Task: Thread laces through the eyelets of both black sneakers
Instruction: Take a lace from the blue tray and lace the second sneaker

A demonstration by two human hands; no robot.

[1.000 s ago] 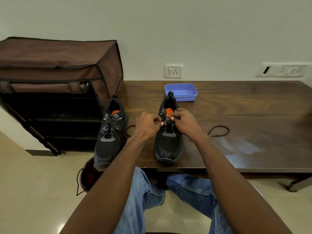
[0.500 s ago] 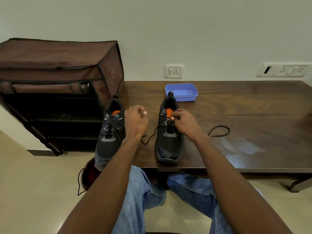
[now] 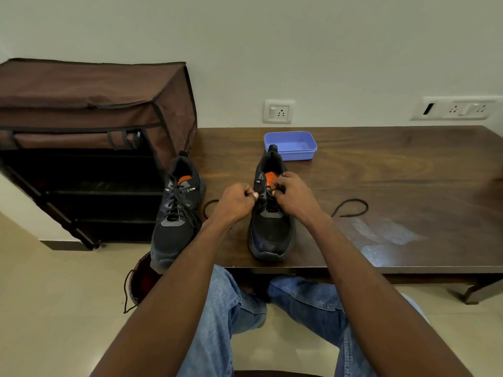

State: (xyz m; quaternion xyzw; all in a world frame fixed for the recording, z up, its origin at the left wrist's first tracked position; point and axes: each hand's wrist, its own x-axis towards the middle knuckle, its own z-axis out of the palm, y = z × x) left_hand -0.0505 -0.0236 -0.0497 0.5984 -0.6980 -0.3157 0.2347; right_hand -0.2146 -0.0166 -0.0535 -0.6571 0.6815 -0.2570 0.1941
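Two black sneakers with orange insoles stand on the dark wooden table (image 3: 394, 170), toes toward me. The left sneaker (image 3: 175, 213) has a black lace crossed through its eyelets. The right sneaker (image 3: 272, 229) is between my hands. My left hand (image 3: 236, 204) pinches the lace at the shoe's left upper eyelets. My right hand (image 3: 292, 195) pinches the lace at the right upper eyelets. One loose black lace end (image 3: 349, 208) loops on the table to the right, another loop (image 3: 209, 208) lies left of the shoe behind my left hand.
A blue plastic tub (image 3: 291, 145) sits behind the right sneaker. A brown fabric shoe rack (image 3: 89, 126) stands left of the table. Another shoe (image 3: 141, 281) with a dangling lace lies on the floor under the left sneaker's toe. My knees are under the table edge.
My left hand swung out to the left, pulling lace, then came back to the right sneaker's left eyelets. My right hand stayed at the tongue.
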